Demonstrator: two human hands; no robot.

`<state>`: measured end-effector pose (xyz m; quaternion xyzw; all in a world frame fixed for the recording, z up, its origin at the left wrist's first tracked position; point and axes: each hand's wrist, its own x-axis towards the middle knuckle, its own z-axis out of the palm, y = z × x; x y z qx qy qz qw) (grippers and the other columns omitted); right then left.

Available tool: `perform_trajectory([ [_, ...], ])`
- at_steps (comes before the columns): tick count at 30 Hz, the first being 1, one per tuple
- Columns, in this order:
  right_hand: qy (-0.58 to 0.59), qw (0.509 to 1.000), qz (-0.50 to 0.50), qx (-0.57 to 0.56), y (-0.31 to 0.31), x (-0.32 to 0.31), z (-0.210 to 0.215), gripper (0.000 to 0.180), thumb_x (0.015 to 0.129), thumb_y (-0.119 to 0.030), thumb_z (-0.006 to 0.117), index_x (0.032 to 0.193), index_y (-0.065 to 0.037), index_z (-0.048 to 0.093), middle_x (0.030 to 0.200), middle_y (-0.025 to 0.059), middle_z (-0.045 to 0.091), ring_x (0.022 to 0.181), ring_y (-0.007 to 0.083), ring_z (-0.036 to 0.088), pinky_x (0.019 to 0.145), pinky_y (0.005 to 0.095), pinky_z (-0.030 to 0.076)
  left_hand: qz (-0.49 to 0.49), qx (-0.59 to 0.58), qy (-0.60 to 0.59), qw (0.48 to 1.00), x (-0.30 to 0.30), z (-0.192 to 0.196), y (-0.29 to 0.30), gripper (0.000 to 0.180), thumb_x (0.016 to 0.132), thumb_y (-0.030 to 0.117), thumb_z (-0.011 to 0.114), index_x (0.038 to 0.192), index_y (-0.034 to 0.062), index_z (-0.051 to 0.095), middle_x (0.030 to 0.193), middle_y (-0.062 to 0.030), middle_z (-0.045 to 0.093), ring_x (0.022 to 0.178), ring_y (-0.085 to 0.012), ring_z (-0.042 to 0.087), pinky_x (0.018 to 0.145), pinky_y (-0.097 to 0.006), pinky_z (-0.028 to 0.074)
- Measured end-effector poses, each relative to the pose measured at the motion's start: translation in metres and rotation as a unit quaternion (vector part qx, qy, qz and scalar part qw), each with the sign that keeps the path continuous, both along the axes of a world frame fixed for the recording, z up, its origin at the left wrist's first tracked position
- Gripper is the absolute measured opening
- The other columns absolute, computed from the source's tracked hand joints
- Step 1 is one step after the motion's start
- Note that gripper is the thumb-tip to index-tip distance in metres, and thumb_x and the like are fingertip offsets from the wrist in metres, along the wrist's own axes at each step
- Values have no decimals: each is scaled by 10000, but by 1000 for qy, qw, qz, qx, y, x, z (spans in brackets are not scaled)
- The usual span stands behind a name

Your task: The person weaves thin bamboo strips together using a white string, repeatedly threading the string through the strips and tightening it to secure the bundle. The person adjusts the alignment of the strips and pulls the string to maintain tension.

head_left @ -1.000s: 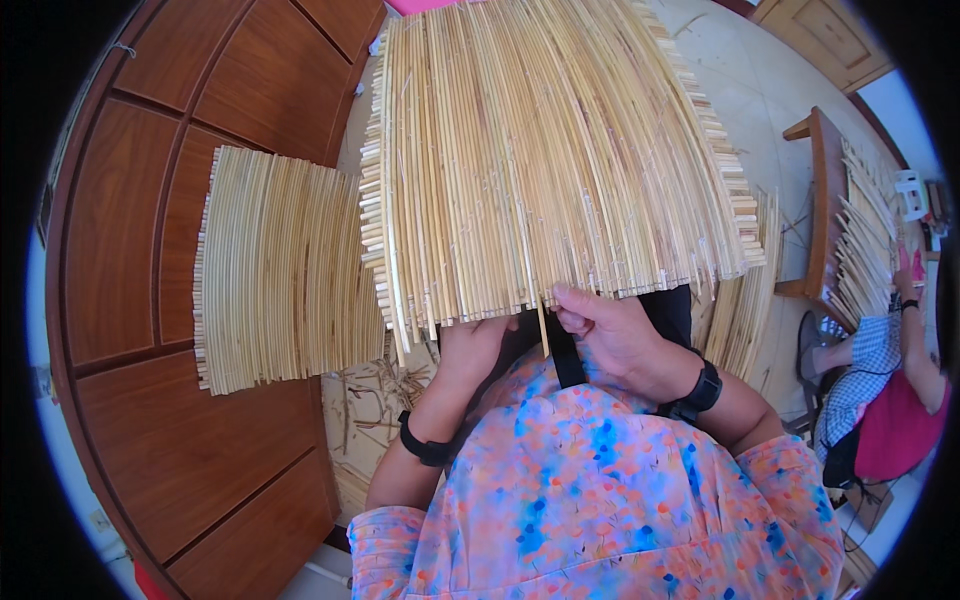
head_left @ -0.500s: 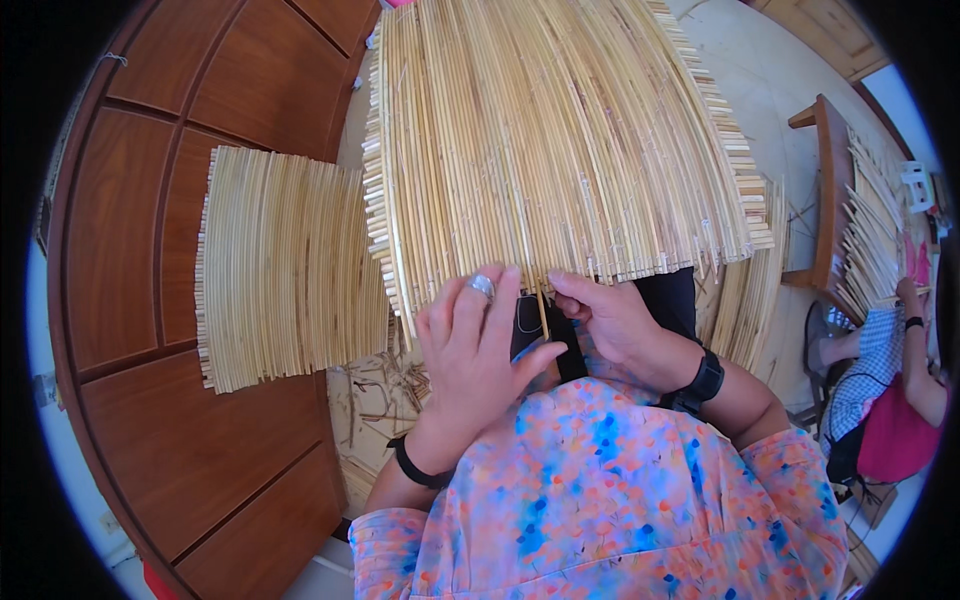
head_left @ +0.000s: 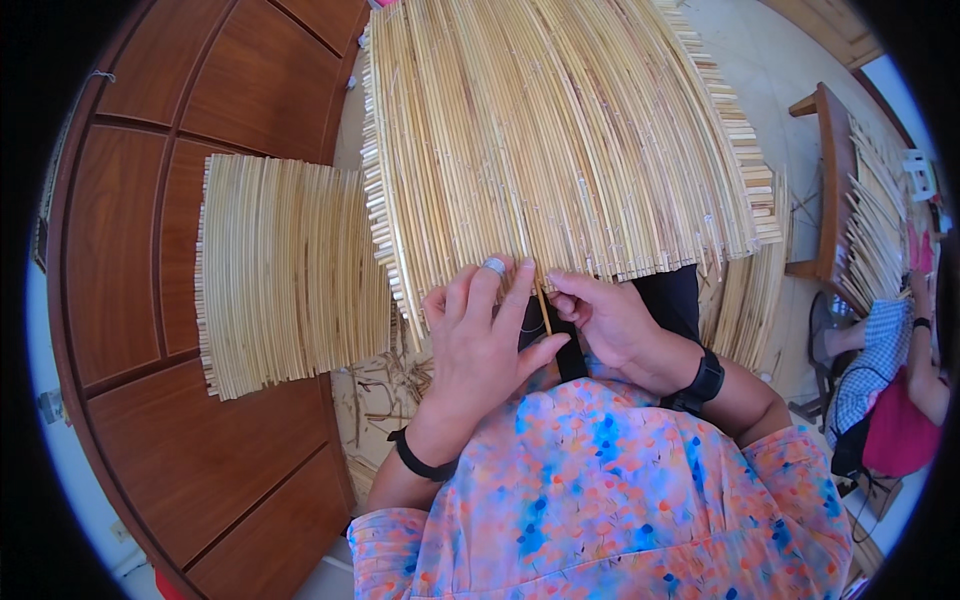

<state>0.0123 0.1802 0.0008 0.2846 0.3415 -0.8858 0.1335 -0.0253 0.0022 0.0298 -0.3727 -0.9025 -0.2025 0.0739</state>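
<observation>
A large mat of straight straw-coloured reed stalks (head_left: 520,140) spreads out in front of me, its near edge over my lap. My left hand (head_left: 478,325), with a silver ring, lies with fingers stretched and thumb apart, its fingertips on that near edge. One loose-ended reed (head_left: 544,308) sticks out of the edge toward me, between my hands. To its right, my right hand (head_left: 610,315) is curled, thumb tip against the edge and fingers bent underneath. Whatever it pinches is hidden. A thin thread seems to hang beside the reed.
A second reed mat (head_left: 290,270) leans against the brown wooden panel (head_left: 200,480) on the left. Reed scraps (head_left: 385,395) litter the floor there. More reeds (head_left: 745,300) lie at right. Farther right, a co-worker (head_left: 895,400) sits by a wooden bench (head_left: 828,190) with reeds.
My left hand has shifted slightly, its fingertips a little farther onto the mat edge near the protruding reed. My right hand stays almost where it was. The view has tilted slightly.
</observation>
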Motion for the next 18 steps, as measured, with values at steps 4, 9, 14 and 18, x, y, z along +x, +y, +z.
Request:
perform_trajectory([
  [4, -15, 1000, 2, -10, 0, -3, -4, 84, 942, -150, 729, 900, -84, 699, 793, -26, 614, 708, 80, 542, 639, 237, 429, -9, 11, -33, 999, -1, 6, -3, 869, 716, 527, 824, 1409, 66, 575, 1342, -124, 546, 1235, -326, 502, 1011, -502, 348],
  [9, 10, 1000, 22, -8, 4, -3, -15, 99, 939, -162, 740, 898, -78, 706, 783, -28, 610, 687, 72, 528, 603, 234, 396, -9, 78, -40, 996, -4, -2, -11, 800, 719, 498, 840, 1337, 51, 598, 1336, -133, 549, 1222, -339, 513, 1021, -493, 349],
  [14, -8, 1000, 14, 22, 1, -4, -6, 131, 928, -175, 760, 857, -77, 708, 754, -32, 597, 666, 75, 512, 590, 238, 377, 51, 118, -118, 985, 16, 13, -8, 374, 790, 266, 854, 1030, 30, 689, 983, -110, 674, 856, -258, 659, 733, -360, 497],
  [18, -15, 999, 17, 49, 1, -3, -5, 158, 923, -179, 770, 824, -74, 706, 734, -31, 588, 652, 79, 495, 585, 245, 367, 108, 247, -308, 912, 28, 7, 5, 181, 887, 144, 792, 862, 3, 682, 671, -71, 652, 521, -139, 605, 466, -292, 459],
])
